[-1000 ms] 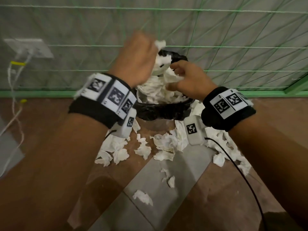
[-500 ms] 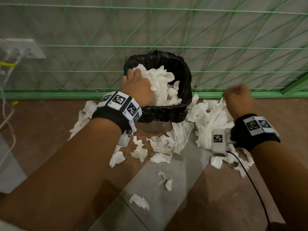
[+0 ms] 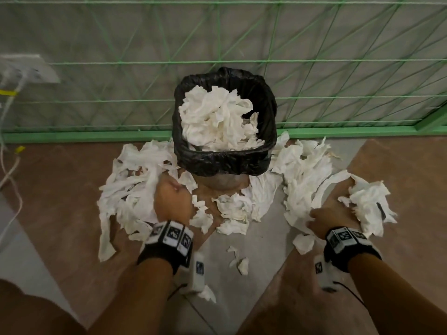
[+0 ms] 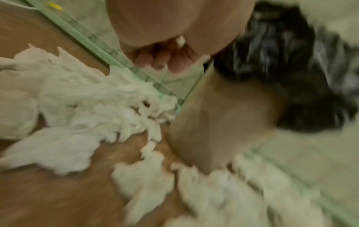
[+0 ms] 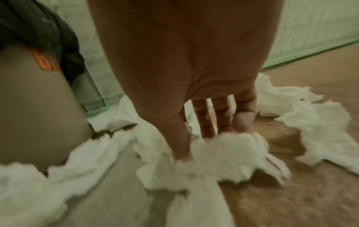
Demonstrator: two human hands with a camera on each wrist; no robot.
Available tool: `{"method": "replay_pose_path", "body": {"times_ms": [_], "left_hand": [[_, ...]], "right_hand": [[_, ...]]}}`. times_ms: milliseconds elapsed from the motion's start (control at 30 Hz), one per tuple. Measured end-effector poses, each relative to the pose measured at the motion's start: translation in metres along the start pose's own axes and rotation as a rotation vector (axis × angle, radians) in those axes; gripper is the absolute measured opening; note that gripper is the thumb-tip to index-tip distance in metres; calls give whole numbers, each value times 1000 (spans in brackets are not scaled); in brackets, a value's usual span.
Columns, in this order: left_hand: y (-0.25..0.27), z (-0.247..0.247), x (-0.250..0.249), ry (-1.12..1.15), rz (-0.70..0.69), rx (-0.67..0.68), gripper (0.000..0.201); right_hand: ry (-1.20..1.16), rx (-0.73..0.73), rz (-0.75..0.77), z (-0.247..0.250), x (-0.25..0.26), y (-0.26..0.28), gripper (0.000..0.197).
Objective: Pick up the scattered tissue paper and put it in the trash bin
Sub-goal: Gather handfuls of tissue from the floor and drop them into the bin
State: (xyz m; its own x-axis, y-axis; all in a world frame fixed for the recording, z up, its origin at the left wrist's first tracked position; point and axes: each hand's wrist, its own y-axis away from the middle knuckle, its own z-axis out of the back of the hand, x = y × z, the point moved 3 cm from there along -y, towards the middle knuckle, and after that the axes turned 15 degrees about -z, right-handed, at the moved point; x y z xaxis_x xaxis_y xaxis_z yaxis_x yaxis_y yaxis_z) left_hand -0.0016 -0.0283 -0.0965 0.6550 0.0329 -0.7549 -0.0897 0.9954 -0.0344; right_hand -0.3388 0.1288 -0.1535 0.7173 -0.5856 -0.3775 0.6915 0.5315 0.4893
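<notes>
The trash bin, lined with a black bag, stands against the green mesh fence and is heaped with white tissue. More crumpled tissue lies scattered on the floor at its left and right. My left hand hovers over the left pile with its fingers curled and nothing in them. My right hand reaches down into the right pile, its straight spread fingers and thumb touching a wad of tissue. The bin's tan wall is close beside my left hand.
Small tissue scraps lie on the grey floor strip between my arms. A white socket with cables is at the far left. The green fence rail runs behind the bin.
My left hand has come out of the bin and dropped to the left pile. My right hand has uncurled from a fist and lowered onto the right pile.
</notes>
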Motion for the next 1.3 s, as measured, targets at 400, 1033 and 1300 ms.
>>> {"method": "replay_pose_path", "body": {"times_ms": [400, 1033, 1300], "left_hand": [[56, -71, 77, -493, -437, 800, 24], [-19, 35, 40, -249, -229, 446, 18], [-61, 106, -69, 35, -332, 179, 19]], "right_hand": [[-791, 21, 93, 149, -17, 21, 9], [-1471, -386, 616, 328, 88, 99, 21], [-1248, -498, 425, 272, 108, 68, 15]]}}
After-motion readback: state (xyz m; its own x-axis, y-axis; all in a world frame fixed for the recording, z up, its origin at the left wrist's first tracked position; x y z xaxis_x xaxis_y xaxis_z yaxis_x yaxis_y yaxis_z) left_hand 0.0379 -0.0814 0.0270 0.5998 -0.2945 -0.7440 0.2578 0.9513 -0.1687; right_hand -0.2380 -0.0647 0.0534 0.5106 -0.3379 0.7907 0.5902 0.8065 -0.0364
